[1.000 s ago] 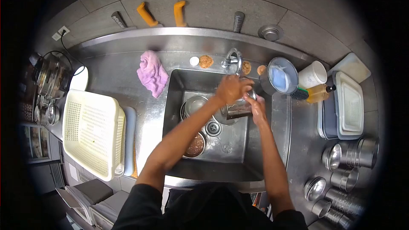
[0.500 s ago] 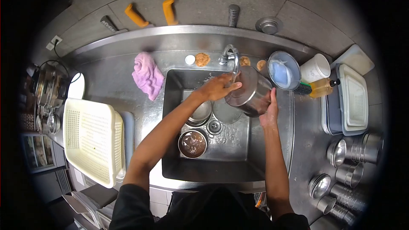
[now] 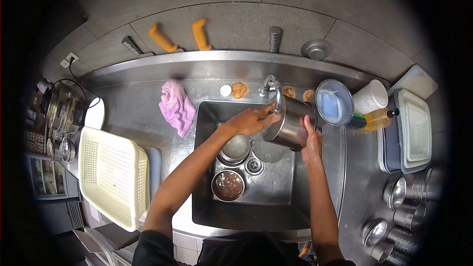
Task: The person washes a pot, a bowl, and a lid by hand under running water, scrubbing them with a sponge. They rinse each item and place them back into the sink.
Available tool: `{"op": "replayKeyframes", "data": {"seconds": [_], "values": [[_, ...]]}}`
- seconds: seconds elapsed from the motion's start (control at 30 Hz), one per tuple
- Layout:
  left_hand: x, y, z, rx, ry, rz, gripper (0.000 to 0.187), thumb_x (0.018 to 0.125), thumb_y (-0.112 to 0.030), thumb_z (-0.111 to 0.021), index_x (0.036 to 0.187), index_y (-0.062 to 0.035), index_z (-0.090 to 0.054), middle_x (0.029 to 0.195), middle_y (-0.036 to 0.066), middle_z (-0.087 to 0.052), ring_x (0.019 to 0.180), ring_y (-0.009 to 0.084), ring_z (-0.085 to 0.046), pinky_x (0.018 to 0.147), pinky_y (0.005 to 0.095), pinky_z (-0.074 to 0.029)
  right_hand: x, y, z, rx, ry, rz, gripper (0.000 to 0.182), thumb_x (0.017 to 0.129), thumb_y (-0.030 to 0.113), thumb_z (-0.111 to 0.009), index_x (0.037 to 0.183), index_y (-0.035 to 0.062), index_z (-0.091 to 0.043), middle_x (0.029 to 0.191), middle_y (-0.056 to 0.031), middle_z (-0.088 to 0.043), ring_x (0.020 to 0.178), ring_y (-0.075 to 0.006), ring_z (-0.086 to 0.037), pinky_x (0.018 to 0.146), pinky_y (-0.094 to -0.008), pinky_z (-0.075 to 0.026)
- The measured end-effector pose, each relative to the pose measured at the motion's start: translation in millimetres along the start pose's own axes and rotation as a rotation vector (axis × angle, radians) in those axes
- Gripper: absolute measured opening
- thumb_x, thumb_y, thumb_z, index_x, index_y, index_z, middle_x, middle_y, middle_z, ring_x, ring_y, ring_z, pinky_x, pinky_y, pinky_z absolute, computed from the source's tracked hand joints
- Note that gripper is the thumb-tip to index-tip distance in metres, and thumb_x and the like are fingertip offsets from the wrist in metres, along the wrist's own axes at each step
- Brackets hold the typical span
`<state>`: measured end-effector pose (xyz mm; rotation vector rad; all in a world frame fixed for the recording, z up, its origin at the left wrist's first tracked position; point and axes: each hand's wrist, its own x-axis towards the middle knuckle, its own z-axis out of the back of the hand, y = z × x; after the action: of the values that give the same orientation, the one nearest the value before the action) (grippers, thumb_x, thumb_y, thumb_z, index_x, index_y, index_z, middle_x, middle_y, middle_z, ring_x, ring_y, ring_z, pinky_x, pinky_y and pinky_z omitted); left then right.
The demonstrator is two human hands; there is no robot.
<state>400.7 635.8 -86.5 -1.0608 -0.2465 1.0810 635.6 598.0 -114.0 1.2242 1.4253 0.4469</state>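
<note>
A metal pot (image 3: 291, 129) is tilted on its side under the faucet (image 3: 272, 87), above the right part of the sink (image 3: 236, 215). My left hand (image 3: 251, 119) rests at the pot's left side, near the faucet spout, its fingers on the metal. On the other side, my right hand (image 3: 311, 143) supports the pot, fingers pointing up along it. Beneath them in the sink lie a bowl of brown liquid (image 3: 228, 185), stacked metal bowls (image 3: 235, 149) and a round lid-like disc (image 3: 268, 150), beside the drain (image 3: 254, 166).
Left of the sink are a pink cloth (image 3: 176, 108) and a cream plastic basket (image 3: 109, 175). To the right stand a blue-grey bowl (image 3: 335, 102), a white tub (image 3: 370, 96), a yellow bottle (image 3: 378, 119), trays (image 3: 416, 123) and several metal containers (image 3: 409, 215). Handles line the back wall.
The view has shifted upward, so everything appears lower. The pot has turned more onto its side, and my right hand has moved up along its side.
</note>
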Motion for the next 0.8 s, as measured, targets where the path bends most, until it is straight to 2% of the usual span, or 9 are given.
{"op": "replayKeyframes", "data": {"seconds": [0.37,0.43,0.47,0.5,0.57,0.63,0.7,0.73,0.8], "values": [[-7,-4,-1,-0.042,0.012,-0.002,0.077,0.099,-0.057,-0.039,0.150,-0.0010,-0.027,0.140,0.023,-0.050,0.130,0.0355,-0.049,0.110,0.0391,-0.035,0,-6,0,-0.015,0.028,-0.010,0.042,0.087,0.032,-0.074,0.118,0.0063,-0.062,0.115,-0.0067,-0.065,0.108,-0.0181,-0.061,0.093,-0.0366,-0.048],[-5,-8,-7,-0.188,-0.061,0.016,0.080,0.098,-0.058,-0.041,0.150,0.0013,-0.025,0.138,0.024,-0.051,0.131,0.0342,-0.047,0.111,0.0377,-0.035,4,-12,-6,-0.143,0.098,0.221,0.044,0.087,0.030,-0.075,0.119,0.0045,-0.061,0.114,-0.0059,-0.065,0.102,-0.0166,-0.063,0.090,-0.0318,-0.048],[-6,-11,-14,-0.296,-0.107,0.105,0.107,0.084,-0.073,-0.052,0.151,0.0025,-0.017,0.130,0.033,-0.054,0.121,0.0403,-0.055,0.105,0.0390,-0.039,3,-17,-9,-0.159,0.106,0.222,0.041,0.086,0.029,-0.076,0.115,0.0021,-0.063,0.106,-0.0049,-0.067,0.094,-0.0151,-0.064,0.084,-0.0293,-0.049],[1,-4,-32,-0.300,-0.105,0.113,0.107,0.084,-0.073,-0.052,0.151,0.0025,-0.017,0.130,0.033,-0.054,0.121,0.0403,-0.055,0.105,0.0390,-0.039,-5,-17,-19,-0.357,0.111,0.382,0.034,0.088,0.026,-0.073,0.109,-0.0001,-0.066,0.096,-0.0037,-0.069,0.084,-0.0127,-0.063,0.077,-0.0297,-0.050],[16,20,-76,-0.189,-0.544,0.133,0.117,0.079,-0.068,-0.064,0.153,-0.0003,-0.006,0.145,0.032,-0.037,0.129,0.0402,-0.047,0.110,0.0434,-0.034,-13,-31,-33,-0.611,0.203,0.367,0.029,0.090,0.023,-0.069,0.109,0.0005,-0.065,0.083,-0.0110,-0.069,0.075,-0.0185,-0.064,0.072,-0.0327,-0.050],[-7,0,-71,-0.289,-0.556,0.190,0.121,0.072,-0.066,-0.071,0.153,-0.0026,-0.007,0.145,0.032,-0.032,0.128,0.0387,-0.044,0.101,0.0426,-0.045,-12,-67,-39,-0.837,0.423,0.776,0.028,0.087,0.016,-0.065,0.111,0.0005,-0.063,0.081,-0.0197,-0.068,0.073,-0.0340,-0.068,0.073,-0.0431,-0.051],[-18,19,-74,-0.747,-0.463,0.320,0.103,0.078,-0.054,-0.070,0.152,-0.0093,-0.014,0.142,0.025,-0.036,0.129,0.0356,-0.041,0.087,0.0413,-0.054,-44,-58,-53,-1.168,0.473,0.524,0.032,0.083,0.016,-0.065,0.109,-0.0013,-0.063,0.092,-0.0251,-0.067,0.088,-0.0435,-0.066,0.078,-0.0506,-0.051],[-26,31,-75,-0.830,-0.476,0.286,0.102,0.077,-0.051,-0.069,0.152,-0.0086,-0.015,0.141,0.028,-0.037,0.123,0.0363,-0.047,0.079,0.0397,-0.056,-51,-59,-47,-1.162,0.465,0.532,0.032,0.083,0.016,-0.065,0.109,-0.0013,-0.063,0.092,-0.0251,-0.067,0.088,-0.0435,-0.066,0.078,-0.0506,-0.051],[-48,49,-62,-0.905,-0.490,0.249,0.100,0.076,-0.047,-0.068,0.152,-0.0079,-0.015,0.140,0.030,-0.037,0.116,0.0371,-0.053,0.072,0.0382,-0.058,-61,-59,-30,-1.569,0.796,0.606,0.038,0.084,0.021,-0.065,0.117,0.0031,-0.063,0.104,-0.0163,-0.070,0.098,-0.0356,-0.066,0.095,-0.0495,-0.046]]}}
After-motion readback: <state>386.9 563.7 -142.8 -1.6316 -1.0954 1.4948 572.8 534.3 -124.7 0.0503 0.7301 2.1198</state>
